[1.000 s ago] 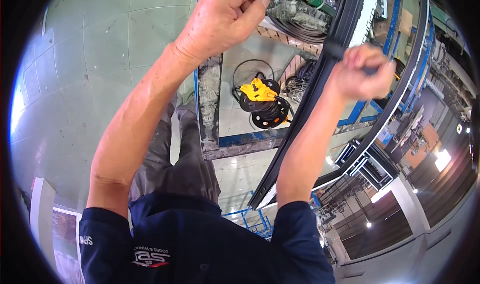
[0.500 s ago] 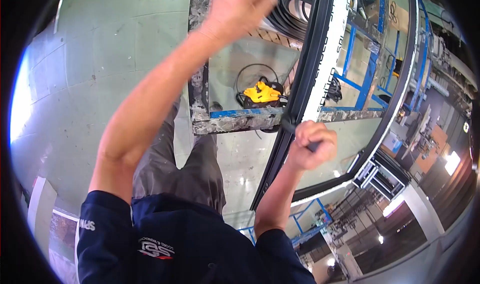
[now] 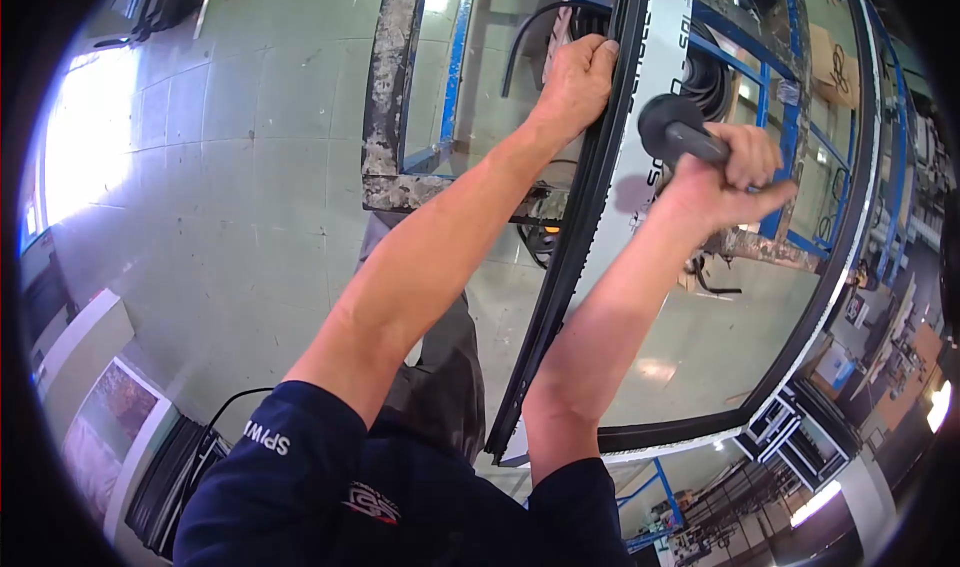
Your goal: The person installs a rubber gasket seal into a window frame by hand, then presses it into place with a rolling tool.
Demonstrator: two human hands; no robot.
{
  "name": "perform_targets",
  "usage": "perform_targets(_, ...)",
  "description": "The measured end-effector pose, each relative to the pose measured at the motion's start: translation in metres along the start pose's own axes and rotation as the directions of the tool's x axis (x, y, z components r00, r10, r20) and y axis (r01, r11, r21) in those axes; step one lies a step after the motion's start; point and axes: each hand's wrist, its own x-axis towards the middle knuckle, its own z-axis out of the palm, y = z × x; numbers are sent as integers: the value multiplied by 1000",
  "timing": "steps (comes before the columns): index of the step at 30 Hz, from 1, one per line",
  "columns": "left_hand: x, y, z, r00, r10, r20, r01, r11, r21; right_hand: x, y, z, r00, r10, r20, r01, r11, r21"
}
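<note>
My left hand (image 3: pixel 578 85) has its fingers pinched at the black gasket edge of a long frame profile (image 3: pixel 590 207); whatever lies between the fingers is too small to tell. A black mallet (image 3: pixel 677 130) with a round head is in my right hand (image 3: pixel 735 172), its fingers around the grey handle and the thumb stretched out. The mallet head hangs over the white printed film (image 3: pixel 640 167) on the profile, a little right of the black gasket and below my left hand.
A worn work stand (image 3: pixel 385 97) with blue bars supports the frame. Black coiled hose (image 3: pixel 708 82) lies beyond the profile. Dark profiles (image 3: pixel 800 427) are stacked at the lower right. Below the stand, part of a yellow and black object (image 3: pixel 548 231) shows.
My left hand has come down and right onto the gasket edge. My right hand has lifted the mallet up and to the right, farther along the profile. The whole view has shifted.
</note>
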Motion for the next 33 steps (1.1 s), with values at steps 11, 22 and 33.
perform_targets(11,-42,21,-46,917,-42,398,30,999,36,15,-7,-22,983,-114,-147,120,992,31)
perform_targets(22,-64,34,-28,997,-81,0,79,972,221,15,-2,-25,986,-102,-132,101,995,-12)
perform_targets(33,1,33,-12,966,217,138,-244,598,764,14,-6,-25,982,-101,-160,91,994,-67)
